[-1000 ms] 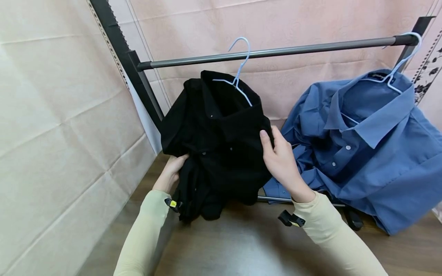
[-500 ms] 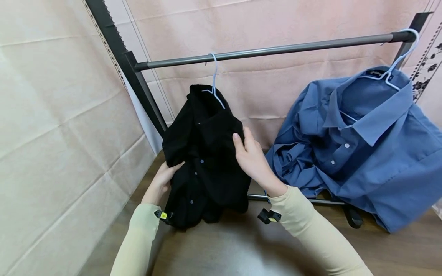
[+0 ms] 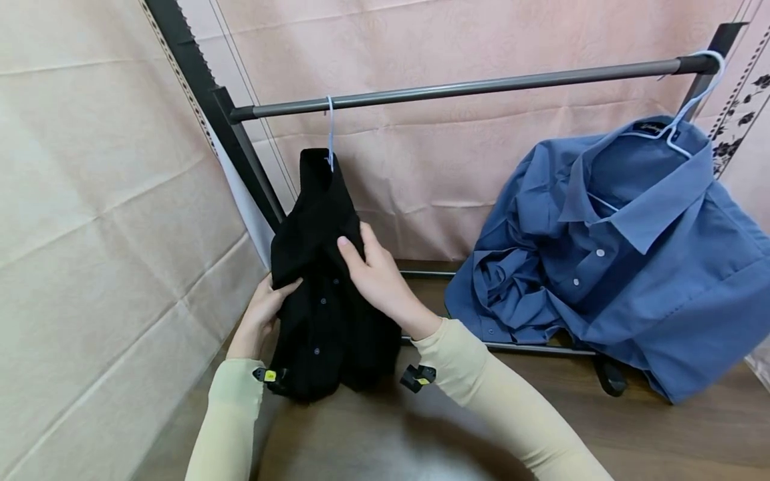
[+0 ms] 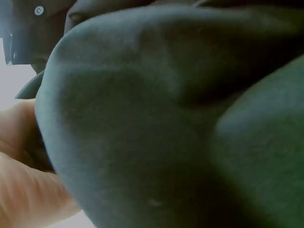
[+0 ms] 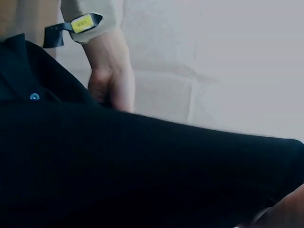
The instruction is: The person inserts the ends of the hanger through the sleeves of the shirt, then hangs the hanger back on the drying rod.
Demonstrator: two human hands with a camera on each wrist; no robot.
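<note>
A black button-up shirt [image 3: 319, 247] hangs by a light blue hanger [image 3: 331, 137] from the rail, near its left end. My left hand [image 3: 260, 312] grips the shirt's left side, its thumb on the front and its other fingers out of sight. On the opposite side my right hand [image 3: 380, 284] holds the cloth below the shoulder, with the thumb in front. Dark fabric [image 4: 142, 118] fills most of the left wrist view, beside part of my left hand [image 4: 28, 190]. In the right wrist view, the shirt [image 5: 142, 156] stretches across between both hands.
A grey metal rail [image 3: 481, 88] runs across the back between dark posts. To the right hangs a blue shirt [image 3: 650, 267] on another light blue hanger [image 3: 700, 93]. Pale cloth [image 3: 108, 220] walls off the left side. Below lies a wooden surface [image 3: 337, 441].
The hanger hook came down onto the rail and slid left along it. The black shirt moved left with both hands, now narrower and turned, farther from the blue shirt.
</note>
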